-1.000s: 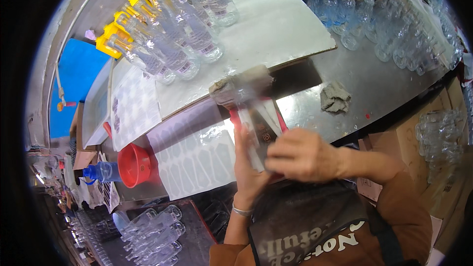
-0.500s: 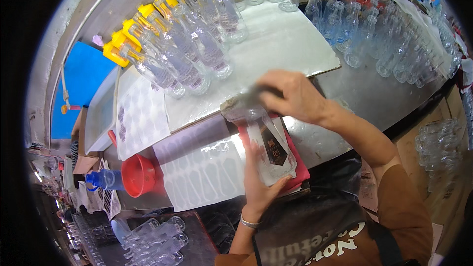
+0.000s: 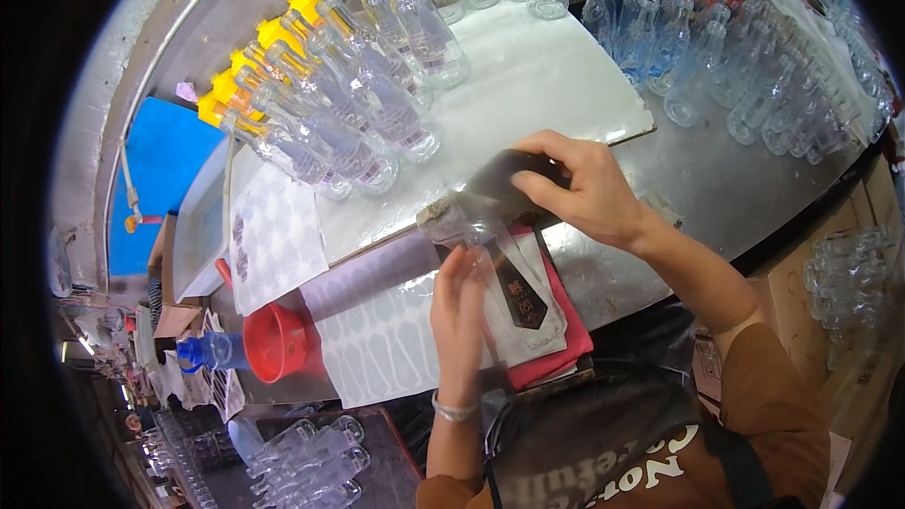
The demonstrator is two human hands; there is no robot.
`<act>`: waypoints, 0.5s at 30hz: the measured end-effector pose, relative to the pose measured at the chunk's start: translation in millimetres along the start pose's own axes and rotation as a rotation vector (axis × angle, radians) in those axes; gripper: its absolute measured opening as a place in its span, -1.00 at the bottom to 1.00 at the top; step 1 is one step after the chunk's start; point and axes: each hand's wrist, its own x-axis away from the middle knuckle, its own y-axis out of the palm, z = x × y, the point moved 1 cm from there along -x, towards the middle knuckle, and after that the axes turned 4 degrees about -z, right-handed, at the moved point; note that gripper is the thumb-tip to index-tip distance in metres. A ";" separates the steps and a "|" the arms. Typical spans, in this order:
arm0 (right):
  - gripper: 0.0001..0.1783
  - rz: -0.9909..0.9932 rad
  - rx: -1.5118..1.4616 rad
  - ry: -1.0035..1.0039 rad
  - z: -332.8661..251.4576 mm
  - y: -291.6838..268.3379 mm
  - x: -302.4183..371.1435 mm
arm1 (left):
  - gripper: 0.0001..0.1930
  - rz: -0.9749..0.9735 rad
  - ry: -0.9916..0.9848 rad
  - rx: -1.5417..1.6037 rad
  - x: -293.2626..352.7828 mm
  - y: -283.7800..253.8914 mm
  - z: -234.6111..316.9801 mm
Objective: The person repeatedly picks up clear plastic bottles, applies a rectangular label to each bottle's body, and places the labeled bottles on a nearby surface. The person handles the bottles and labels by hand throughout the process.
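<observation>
A clear glass bottle, blurred by motion, lies tilted over a folded white cloth (image 3: 558,306) with a pink cloth (image 3: 558,368) beneath. Its long dark label (image 3: 520,297), pointed at the lower end, faces up. My left hand (image 3: 457,306) is at the bottle's left side, fingers drawn up near its neck; they are smeared, so their grip on the glass is unclear. Above the bottle neck my right hand (image 3: 589,190) is closed on a smooth dark rounded object (image 3: 514,179). A worn grey block (image 3: 438,219) sits by the bottle neck.
Several labelled bottles (image 3: 391,118) and yellow containers (image 3: 226,90) stand at the upper left of a white board (image 3: 528,66). More bottles (image 3: 683,38) crowd the right. Label sheets (image 3: 377,358), a red cup (image 3: 275,344) and a blue-capped bottle (image 3: 212,351) lie left.
My left hand has moved left, its thumb no longer across the bottle's base. The label now points more to the lower right. The dark object in my right hand shows more clearly.
</observation>
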 end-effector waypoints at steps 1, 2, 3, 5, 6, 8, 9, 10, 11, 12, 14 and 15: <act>-0.73 -0.006 -0.024 0.046 0.8 -0.3 7.7 | -0.57 0.014 -0.060 -0.044 -11.0 -1.8 3.3; -0.72 -0.006 -0.037 0.092 0.8 -2.4 14.9 | -0.60 0.020 -0.114 -0.080 -22.1 -0.9 5.5; -0.67 0.006 -0.072 0.111 7.8 -3.7 23.1 | -0.62 0.040 -0.046 -0.190 -29.0 9.0 11.9; -0.65 0.068 -0.129 0.097 18.9 -2.8 34.2 | -0.63 0.043 -0.112 -0.265 -37.6 14.5 11.4; -0.65 0.097 -0.161 0.090 20.5 -1.3 38.4 | -0.62 0.048 -0.146 -0.305 -39.2 15.4 9.6; -0.65 0.074 -0.250 0.111 18.7 3.3 47.1 | -0.63 0.044 -0.104 -0.072 -38.6 17.9 -6.2; -0.65 0.054 -0.187 0.123 15.8 6.4 49.7 | -0.62 0.040 -0.103 0.013 -37.1 20.1 -8.6; -0.65 0.033 -0.124 0.134 11.9 10.3 50.5 | -0.61 0.038 -0.101 0.098 -36.0 21.5 -11.3; -0.63 0.059 -0.094 0.042 14.3 16.9 49.1 | -0.59 0.026 -0.098 0.112 -36.8 23.2 -16.0; -0.63 0.060 -0.045 0.021 16.3 19.4 47.5 | -0.57 0.016 -0.094 0.127 -38.3 24.6 -20.9; -0.64 0.072 0.020 0.073 18.0 15.7 43.6 | -0.51 -0.008 -0.101 0.159 -38.5 27.0 -22.2; -0.65 0.110 0.009 0.073 27.7 16.1 40.7 | -0.49 -0.020 -0.112 0.176 -37.6 28.5 -19.3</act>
